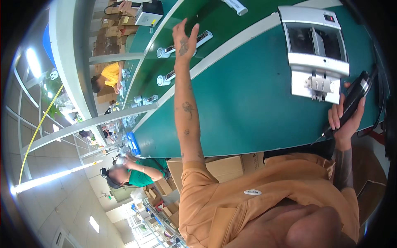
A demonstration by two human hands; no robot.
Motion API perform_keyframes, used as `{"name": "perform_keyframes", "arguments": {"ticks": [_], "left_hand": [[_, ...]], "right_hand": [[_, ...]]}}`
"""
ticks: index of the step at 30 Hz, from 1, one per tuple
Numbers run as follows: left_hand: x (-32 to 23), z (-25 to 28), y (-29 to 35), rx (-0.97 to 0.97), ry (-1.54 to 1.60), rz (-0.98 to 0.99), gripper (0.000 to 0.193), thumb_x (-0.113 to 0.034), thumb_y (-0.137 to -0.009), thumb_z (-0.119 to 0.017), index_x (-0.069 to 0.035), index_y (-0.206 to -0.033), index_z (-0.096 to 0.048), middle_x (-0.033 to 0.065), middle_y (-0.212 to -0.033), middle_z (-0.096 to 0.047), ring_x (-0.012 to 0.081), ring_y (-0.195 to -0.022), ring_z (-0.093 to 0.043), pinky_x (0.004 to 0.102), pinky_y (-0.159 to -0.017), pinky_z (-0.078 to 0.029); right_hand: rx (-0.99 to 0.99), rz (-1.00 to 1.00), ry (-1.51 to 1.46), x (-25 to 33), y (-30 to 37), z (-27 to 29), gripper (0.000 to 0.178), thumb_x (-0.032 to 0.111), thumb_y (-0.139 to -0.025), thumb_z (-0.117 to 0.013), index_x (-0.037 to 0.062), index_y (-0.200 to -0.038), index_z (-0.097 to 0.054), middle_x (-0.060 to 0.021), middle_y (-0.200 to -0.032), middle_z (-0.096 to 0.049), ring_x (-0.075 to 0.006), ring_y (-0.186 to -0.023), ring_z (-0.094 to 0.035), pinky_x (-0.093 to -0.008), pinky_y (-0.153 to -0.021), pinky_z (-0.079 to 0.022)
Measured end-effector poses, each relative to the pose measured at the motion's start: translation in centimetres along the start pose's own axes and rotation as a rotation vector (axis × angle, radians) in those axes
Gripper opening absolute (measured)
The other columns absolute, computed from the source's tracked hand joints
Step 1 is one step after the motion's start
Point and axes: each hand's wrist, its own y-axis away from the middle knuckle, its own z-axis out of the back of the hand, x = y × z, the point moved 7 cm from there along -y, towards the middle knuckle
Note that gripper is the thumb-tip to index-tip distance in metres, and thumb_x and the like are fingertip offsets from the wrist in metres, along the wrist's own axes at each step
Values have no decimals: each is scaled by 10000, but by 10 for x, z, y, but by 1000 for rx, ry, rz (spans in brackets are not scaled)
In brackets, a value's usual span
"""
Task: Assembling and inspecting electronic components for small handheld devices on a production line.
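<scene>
My left arm reaches far across the bench, and my left hand (184, 41) is over a white elongated unit (162, 53) with a round end and an exposed circuit board. Its fingers are stretched out with the thumb apart, and the palm side is hidden. A second such unit (163, 80) lies nearer, partly behind my forearm. At the right, my right hand (349, 118) is wrapped round a black electric screwdriver (355, 99), its thin bit pointing down and left. Just beyond that hand stands a silver screw feeder (316, 62) with a dark window and a metal block at its front.
A pale rail (235, 43) divides the green bench (244, 95) from the green line behind it. Another white unit (236, 6) lies at the far edge. Co-workers in yellow (111, 74) and green (144, 175) are at the left. A cardboard box (223, 168) stands under the bench edge.
</scene>
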Motion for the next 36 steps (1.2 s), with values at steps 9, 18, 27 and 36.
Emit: {"name": "perform_keyframes", "arguments": {"ticks": [9, 18, 27, 36], "left_hand": [[-52, -116, -83, 450, 214, 622, 783, -634, -844, -722, 102, -1106, -680, 191, -933, -743, 245, -768, -744, 340, -675, -653], [-44, -133, -78, 351, -13, 613, 695, -620, -750, -793, 45, -944, -731, 178, -917, -744, 269, -753, -750, 348, -634, -620], [-175, -111, -101, -106, -234, -728, 449, -336, -969, -660, -145, -1373, -629, 165, -1293, -674, 376, -1194, -637, 471, -1031, -483], [-154, -187, -109, -141, -505, -863, 431, -279, -931, -687, -195, -1349, -624, 33, -1095, -647, 252, -1107, -611, 460, -985, -446]], "right_hand": [[20, -30, -30, 4, -1, -8, 626, 603, -1077, -282, 53, -1355, -392, -29, -610, -399, -117, -341, -342, -260, -310, -337], [34, -94, -78, 2, -5, -4, 628, 628, -1068, -283, 67, -1317, -412, -34, -612, -414, -137, -354, -363, -291, -326, -345], [36, -134, -104, 2, 1, 0, 626, 631, -1068, -270, 68, -1305, -408, -31, -599, -409, -140, -344, -352, -297, -325, -344], [30, -144, -82, 1, -2, -3, 606, 628, -1070, -271, 91, -1301, -431, -31, -605, -406, -136, -359, -347, -296, -341, -328]]}}
